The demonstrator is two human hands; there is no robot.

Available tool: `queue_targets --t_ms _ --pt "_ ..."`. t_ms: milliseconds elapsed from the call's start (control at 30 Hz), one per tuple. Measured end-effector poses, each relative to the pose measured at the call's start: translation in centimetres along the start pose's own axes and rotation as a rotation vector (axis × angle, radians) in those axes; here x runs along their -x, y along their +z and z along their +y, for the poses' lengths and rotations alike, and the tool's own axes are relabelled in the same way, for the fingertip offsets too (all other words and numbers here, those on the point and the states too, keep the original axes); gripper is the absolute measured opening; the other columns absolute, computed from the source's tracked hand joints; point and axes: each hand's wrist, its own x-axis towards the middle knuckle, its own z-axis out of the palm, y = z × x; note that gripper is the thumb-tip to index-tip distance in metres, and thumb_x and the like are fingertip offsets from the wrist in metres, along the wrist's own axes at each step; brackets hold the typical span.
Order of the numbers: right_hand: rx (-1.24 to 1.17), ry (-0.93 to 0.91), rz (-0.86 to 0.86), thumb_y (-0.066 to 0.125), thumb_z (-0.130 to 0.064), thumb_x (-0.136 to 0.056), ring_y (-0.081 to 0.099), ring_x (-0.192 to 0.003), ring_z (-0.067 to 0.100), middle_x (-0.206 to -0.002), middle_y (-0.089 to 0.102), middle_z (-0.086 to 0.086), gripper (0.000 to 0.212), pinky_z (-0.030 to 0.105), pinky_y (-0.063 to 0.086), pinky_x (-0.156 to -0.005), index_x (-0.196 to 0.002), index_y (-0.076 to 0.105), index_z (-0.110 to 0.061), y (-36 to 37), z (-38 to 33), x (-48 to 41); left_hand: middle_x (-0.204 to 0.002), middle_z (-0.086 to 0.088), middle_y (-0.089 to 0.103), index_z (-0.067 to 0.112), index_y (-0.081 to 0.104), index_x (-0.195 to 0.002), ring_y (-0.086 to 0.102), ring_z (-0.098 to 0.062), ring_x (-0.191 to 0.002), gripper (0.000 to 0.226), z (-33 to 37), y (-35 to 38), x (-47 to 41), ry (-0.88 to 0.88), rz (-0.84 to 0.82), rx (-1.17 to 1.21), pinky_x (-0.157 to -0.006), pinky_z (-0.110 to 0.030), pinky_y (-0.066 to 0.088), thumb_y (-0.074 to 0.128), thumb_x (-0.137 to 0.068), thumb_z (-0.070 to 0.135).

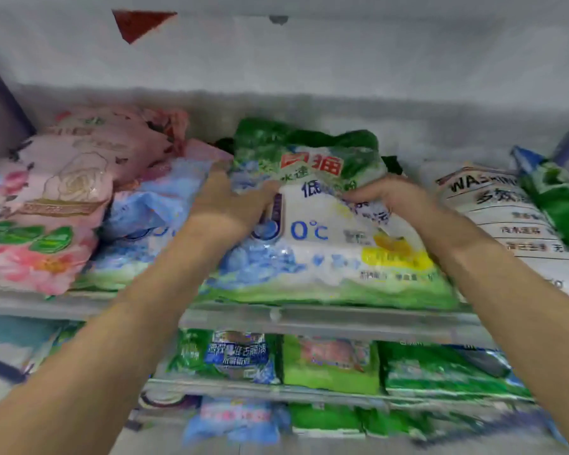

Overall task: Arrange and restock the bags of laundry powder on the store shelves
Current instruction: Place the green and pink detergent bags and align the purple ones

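L hand (230, 201) gripping green-white bag (326, 254) left edge, R hand (386, 195) pinching its top

Before me the top shelf (326, 318), pink floral bags (46, 208) at its left, blue bag (151, 205) beside them, green-and-white bag (326, 257) mid-shelf, white bag (500, 211) and green bag (559, 205) at right.

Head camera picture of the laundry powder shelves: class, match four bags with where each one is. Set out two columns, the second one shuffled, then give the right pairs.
Things
1. pink floral bag
2. 0°C bag
3. white bag with black lettering
4. lime-green pack

Places
A. one shelf below the upper shelf
B. gripped by the left hand and the right hand
C. left end of the upper shelf
D. upper shelf, right of the gripped bag

Pairs: 1-C, 2-B, 3-D, 4-A
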Motion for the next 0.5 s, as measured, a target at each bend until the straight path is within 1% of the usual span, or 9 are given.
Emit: queue_targets --t_ms 67,133,200,233,267,333,367,400,500 --pt "0.114 0.003 0.074 0.082 -0.035 -0.081 0.064 -0.116 0.026 -0.121 0.071 0.003 0.044 0.029 0.049 -0.090 -0.120 0.071 -0.018 -0.1 0.0 0.9 -0.100 0.003 0.066 0.015 0.055 -0.120 0.065 -0.020 -0.098 0.054 0.0 -0.2 2.1 0.094 0.100 -0.232 -0.079 -0.029 0.046 0.072 -0.085 0.051" --pt "0.142 0.018 0.141 0.078 -0.046 -0.084 0.061 -0.091 0.014 -0.099 0.065 -0.008 0.032 0.025 0.042 -0.070 -0.105 0.065 -0.026 -0.7 -0.1 2.7 -0.129 0.002 0.060 0.023 0.045 -0.140 0.056 -0.019 -0.122 0.070 -0.1 -0.8 6.1 0.170 0.053 -0.396 -0.094 -0.029 0.042 0.066 -0.085 0.063" --pt "0.161 0.020 0.106 0.073 -0.045 -0.090 0.051 -0.078 0.005 -0.091 0.057 -0.011 0.024 0.025 0.038 -0.068 -0.096 0.058 -0.027 -1.2 0.7 4.1 -0.165 0.004 0.024 0.041 0.022 -0.156 0.030 -0.016 -0.149 0.108 -0.2 -1.4 9.4 0.155 -0.119 -0.541 -0.115 -0.033 0.032 0.060 -0.066 0.086" --pt "0.132 0.022 0.118 0.071 -0.038 -0.093 0.049 -0.076 0.003 -0.092 0.058 -0.009 0.018 0.024 0.038 -0.067 -0.095 0.057 -0.026 -1.2 0.7 4.3 -0.169 0.009 0.003 0.048 0.012 -0.157 0.017 -0.016 -0.154 0.121 -0.3 -1.5 10.1 0.140 -0.186 -0.621 -0.120 -0.036 0.026 0.059 -0.055 0.093" --pt "0.059 0.019 0.129 0.070 -0.029 -0.096 0.048 -0.075 0.002 -0.094 0.060 -0.006 0.015 0.023 0.039 -0.064 -0.093 0.056 -0.023 -1.1 0.8 4.2 -0.169 0.011 -0.007 0.053 0.007 -0.156 0.010 -0.018 -0.156 0.128 -0.7 -1.4 10.0 0.172 -0.214 -0.676 -0.122 -0.037 0.023 0.060 -0.048 0.095" --pt "-0.053 0.009 0.213 0.068 -0.015 -0.096 0.053 -0.076 0.004 -0.095 0.065 0.002 0.011 0.028 0.050 -0.069 -0.090 0.059 -0.015 -0.7 0.0 4.1 -0.169 0.009 -0.007 0.056 0.009 -0.155 0.013 -0.025 -0.154 0.125 -0.8 -1.2 9.1 0.224 -0.197 -0.682 -0.121 -0.038 0.025 0.063 -0.048 0.092" --pt "-0.055 0.012 0.271 0.068 -0.013 -0.095 0.061 -0.081 0.010 -0.098 0.069 0.008 0.006 0.036 0.057 -0.079 -0.094 0.063 -0.008 -0.3 -0.4 3.9 -0.170 0.008 -0.005 0.059 0.012 -0.153 0.016 -0.027 -0.153 0.119 -0.6 -1.0 8.5 0.248 -0.175 -0.672 -0.120 -0.039 0.026 0.064 -0.051 0.090" --pt "-0.031 0.002 0.307 0.068 -0.013 -0.093 0.068 -0.086 0.018 -0.103 0.072 0.015 0.013 0.043 0.057 -0.083 -0.101 0.067 -0.002 -0.1 -0.2 3.4 -0.170 0.008 -0.002 0.060 0.015 -0.152 0.018 -0.028 -0.152 0.114 -0.6 -0.9 8.0 0.269 -0.148 -0.660 -0.120 -0.039 0.027 0.063 -0.053 0.089" --pt "0.102 0.013 0.318 0.065 -0.022 -0.092 0.071 -0.081 0.026 -0.100 0.073 0.016 0.026 0.036 0.056 -0.065 -0.111 0.065 -0.005 0.4 0.1 2.5 -0.170 0.009 0.004 0.062 0.019 -0.150 0.018 -0.025 -0.151 0.109 -0.7 -0.5 7.1 0.293 -0.102 -0.668 -0.119 -0.040 0.028 0.060 -0.053 0.090"
